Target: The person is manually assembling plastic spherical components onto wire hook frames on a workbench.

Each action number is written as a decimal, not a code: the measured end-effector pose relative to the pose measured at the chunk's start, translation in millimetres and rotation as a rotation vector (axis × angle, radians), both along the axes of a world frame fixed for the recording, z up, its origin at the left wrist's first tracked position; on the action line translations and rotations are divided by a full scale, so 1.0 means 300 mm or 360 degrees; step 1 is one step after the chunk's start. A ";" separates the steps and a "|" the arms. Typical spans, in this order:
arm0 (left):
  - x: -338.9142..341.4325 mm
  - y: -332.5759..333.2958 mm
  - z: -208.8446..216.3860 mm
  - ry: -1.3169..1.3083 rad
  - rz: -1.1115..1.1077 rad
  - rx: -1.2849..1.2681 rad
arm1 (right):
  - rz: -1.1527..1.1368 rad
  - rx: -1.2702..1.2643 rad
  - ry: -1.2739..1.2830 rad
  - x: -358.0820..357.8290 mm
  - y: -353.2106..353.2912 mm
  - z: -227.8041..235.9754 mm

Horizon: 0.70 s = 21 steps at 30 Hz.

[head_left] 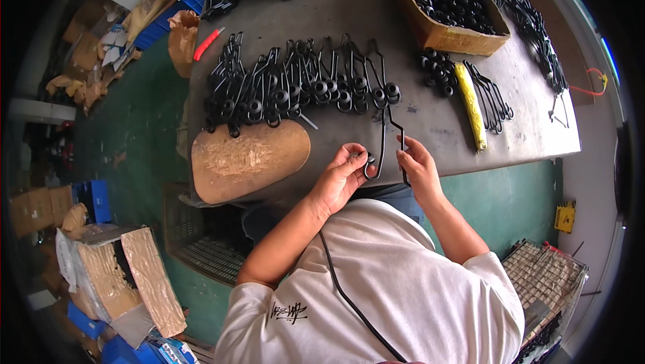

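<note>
Between my hands, at the table's near edge, is a black bent wire hanger (383, 139). My right hand (418, 170) is closed round its right leg. My left hand (338, 184) pinches at its looped lower end, where a small black round grommet (370, 158) shows partly between the fingertips. Just beyond lies a long row of similar bent wire hangers (295, 78), many with round black grommets on their ends. A few loose grommets (438, 72) sit further right, near a yellow wrapped strip (470, 105).
A cardboard box (484, 45) full of black grommets stands at the far right of the grey table (403, 21). More bent wires (494, 99) lie beside the yellow strip. A worn brown board (252, 156) overhangs the near left edge; a red-handled tool (207, 44) lies far left.
</note>
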<state>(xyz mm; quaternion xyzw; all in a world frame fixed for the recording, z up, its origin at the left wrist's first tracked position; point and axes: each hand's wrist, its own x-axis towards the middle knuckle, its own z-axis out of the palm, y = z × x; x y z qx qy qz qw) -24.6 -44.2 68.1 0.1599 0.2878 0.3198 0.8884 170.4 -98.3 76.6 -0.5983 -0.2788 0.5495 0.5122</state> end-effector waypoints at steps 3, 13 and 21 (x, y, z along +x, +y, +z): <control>-0.002 0.002 0.005 0.0017 -0.0101 0.0091 | -0.0001 -0.0027 0.0018 0.000 -0.006 -0.004; -0.009 -0.023 -0.009 0.1247 -0.0028 0.1945 | -0.0232 0.0156 0.0095 -0.103 -0.056 -0.049; 0.009 -0.002 -0.011 0.1433 0.0160 0.1970 | -0.0205 0.0134 -0.0048 -0.168 -0.069 -0.091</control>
